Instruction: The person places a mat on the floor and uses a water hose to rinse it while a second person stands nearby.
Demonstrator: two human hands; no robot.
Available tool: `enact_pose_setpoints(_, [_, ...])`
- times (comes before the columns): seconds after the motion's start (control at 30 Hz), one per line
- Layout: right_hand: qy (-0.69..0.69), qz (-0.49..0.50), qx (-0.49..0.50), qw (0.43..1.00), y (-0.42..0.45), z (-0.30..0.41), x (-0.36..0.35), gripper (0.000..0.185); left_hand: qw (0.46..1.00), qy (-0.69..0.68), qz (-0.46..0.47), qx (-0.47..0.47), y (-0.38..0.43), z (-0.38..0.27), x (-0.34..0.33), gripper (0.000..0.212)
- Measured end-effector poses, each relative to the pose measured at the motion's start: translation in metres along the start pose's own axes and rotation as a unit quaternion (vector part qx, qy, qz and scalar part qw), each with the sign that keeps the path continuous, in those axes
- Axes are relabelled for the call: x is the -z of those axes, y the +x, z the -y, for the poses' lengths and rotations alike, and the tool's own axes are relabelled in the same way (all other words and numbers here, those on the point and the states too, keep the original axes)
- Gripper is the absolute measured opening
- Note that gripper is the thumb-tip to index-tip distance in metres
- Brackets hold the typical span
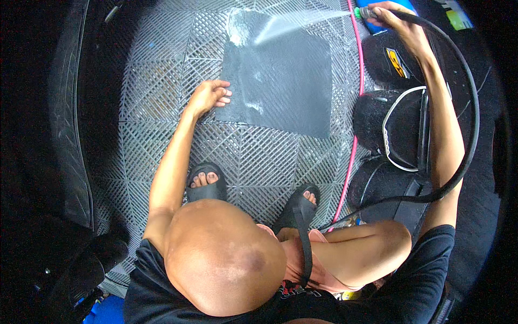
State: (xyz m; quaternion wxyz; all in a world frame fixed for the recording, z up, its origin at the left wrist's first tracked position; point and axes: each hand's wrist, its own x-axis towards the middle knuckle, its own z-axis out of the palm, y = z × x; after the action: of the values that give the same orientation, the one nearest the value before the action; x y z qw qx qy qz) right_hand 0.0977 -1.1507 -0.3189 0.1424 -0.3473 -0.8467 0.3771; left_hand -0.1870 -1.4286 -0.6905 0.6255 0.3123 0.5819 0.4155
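Observation:
A dark grey rectangular mat (283,85) lies wet on the floor in front of me, with patches of white foam or water on it. At the upper right, my right hand (390,16) is closed around a hose nozzle (366,13) with a green tip. A fan of water (299,24) leaves it leftward and strikes the mat's far left part. The black hose (471,89) curves from the nozzle down past my right forearm. My left hand (210,97) is at the mat's left edge, its fingers loosely bent with nothing seen in them; contact with the mat cannot be told.
Interlocking grey grid tiles (238,158) form the floor. A pink hose (356,48) runs along the right side. Beyond it stand black rounded containers, one with a white handle (386,125). A blue object (376,28) lies behind the nozzle. A dark tyre-like shape (68,121) borders the left.

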Motion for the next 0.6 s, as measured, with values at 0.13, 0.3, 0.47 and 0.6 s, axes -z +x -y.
enact_pose_setpoints(0.13, [-0.033, -0.052, -0.024, 0.998, 0.002, -0.013, 0.006, 0.018, 0.994, 0.087, -0.043, -0.048, -0.008, -0.017, -0.018, 0.034])
enact_pose_setpoints(0.3, [0.07, -0.046, 0.021, 0.996, 0.026, -0.044, -0.016, 0.02, 0.978, 0.139, 0.038, -0.153, -0.032, -0.087, -0.089, 0.036])
enact_pose_setpoints(0.47, [0.094, -0.065, 0.057, 0.992, 0.033, -0.083, -0.028, 0.027, 0.97, 0.16, 0.07, -0.167, -0.042, -0.094, -0.121, 0.035])
enact_pose_setpoints(0.6, [0.047, -0.023, 0.021, 0.998, 0.013, -0.131, 0.006, 0.035, 0.958, 0.214, 0.069, -0.179, -0.04, -0.074, -0.132, 0.033])
